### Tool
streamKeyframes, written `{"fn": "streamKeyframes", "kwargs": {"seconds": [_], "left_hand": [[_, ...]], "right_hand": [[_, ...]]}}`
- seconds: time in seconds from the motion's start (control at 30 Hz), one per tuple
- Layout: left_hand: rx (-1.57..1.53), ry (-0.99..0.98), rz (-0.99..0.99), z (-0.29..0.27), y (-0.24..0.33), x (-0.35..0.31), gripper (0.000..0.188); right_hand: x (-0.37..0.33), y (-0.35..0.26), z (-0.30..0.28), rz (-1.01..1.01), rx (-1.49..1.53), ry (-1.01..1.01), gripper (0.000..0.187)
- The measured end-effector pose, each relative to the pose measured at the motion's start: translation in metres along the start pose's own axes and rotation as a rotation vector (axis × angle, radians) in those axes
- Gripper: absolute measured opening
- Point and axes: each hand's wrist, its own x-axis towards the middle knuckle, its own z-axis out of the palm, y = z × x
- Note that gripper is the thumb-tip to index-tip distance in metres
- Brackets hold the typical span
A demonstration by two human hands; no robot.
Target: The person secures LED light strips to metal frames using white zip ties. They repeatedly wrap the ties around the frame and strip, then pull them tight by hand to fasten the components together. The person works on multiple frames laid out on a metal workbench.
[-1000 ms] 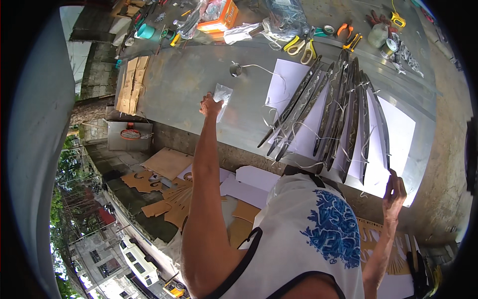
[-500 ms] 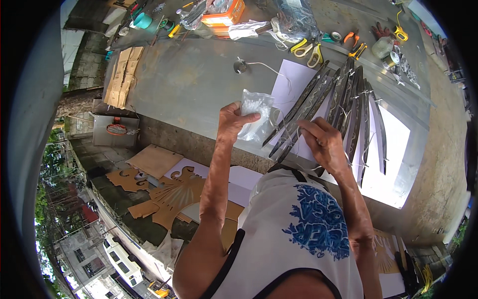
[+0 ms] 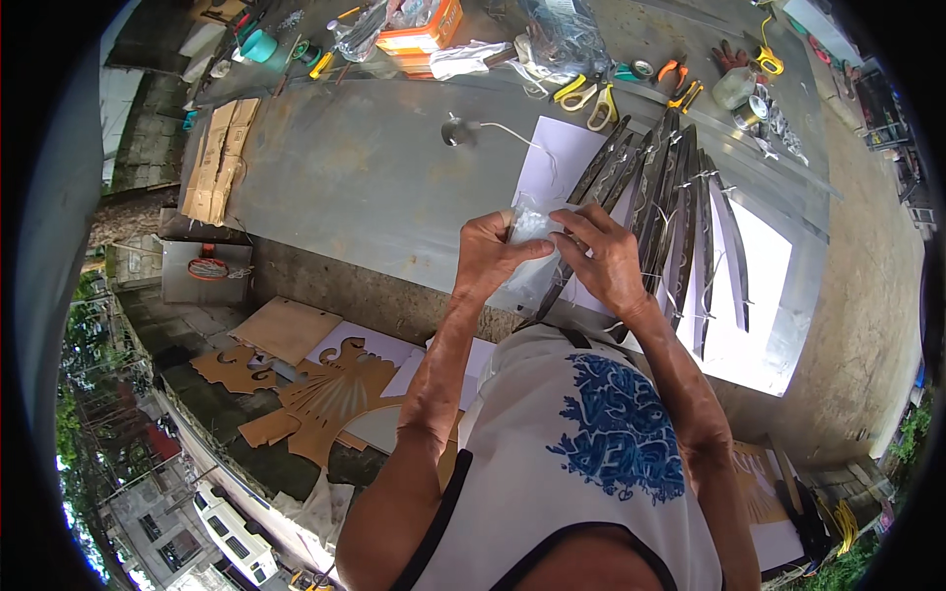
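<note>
My left hand (image 3: 491,254) grips a small clear plastic bag (image 3: 528,229) filled with little white pieces, thumb across its front. My right hand (image 3: 603,258) has its fingertips pinched at the bag's right edge. Both hands are above the near edge of the metal table. Just right of them lies a fan of long dark curved strips (image 3: 658,212), tied across with pale wires or ties. White paper (image 3: 560,148) shows beneath and beside the strips. What the white pieces are is too small to make out.
Beyond the strips lie scissors (image 3: 601,106), orange-handled pliers (image 3: 673,73) and a yellow tape measure (image 3: 770,61). A small round metal piece with a white cord (image 3: 456,132) rests mid-table. Folded cardboard (image 3: 221,163) is at left; cut-out brown patterns (image 3: 340,384) lie lower down.
My right hand has come up from the dark strips to the plastic bag. The left hand has brought the bag slightly lower and closer to it. The view has shifted slightly.
</note>
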Motion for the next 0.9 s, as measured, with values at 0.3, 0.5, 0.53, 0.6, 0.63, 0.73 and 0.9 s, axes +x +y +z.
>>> {"fn": "streamKeyframes", "kwargs": {"seconds": [0.3,0.5,0.53,0.6,0.63,0.73,0.9], "left_hand": [[0.122,-0.026,0.104,0.019,-0.007,0.005,0.021],[0.262,-0.179,0.034,0.004,-0.022,0.011,0.018],[0.277,-0.179,0.040,0.002,-0.025,0.012,0.018],[0.307,-0.179,0.053,-0.001,-0.030,0.015,0.018],[0.263,-0.183,0.035,-0.002,-0.027,0.014,0.018],[0.180,-0.175,0.010,-0.008,-0.018,0.015,0.019],[0.297,-0.007,-0.016,-0.083,-0.073,0.060,0.024]], "right_hand": [[-0.009,0.008,0.003,0.015,0.024,0.095,0.024],[-0.013,0.013,-0.001,-0.029,-0.012,0.131,0.016],[-0.013,0.015,0.000,-0.025,0.028,0.151,0.015],[-0.014,0.018,0.000,-0.018,0.105,0.191,0.014],[-0.014,0.016,-0.003,0.116,0.182,0.169,0.013],[-0.014,0.013,-0.021,0.397,0.494,0.214,0.009],[-0.029,0.026,-0.082,0.352,0.856,0.423,0.005]]}}
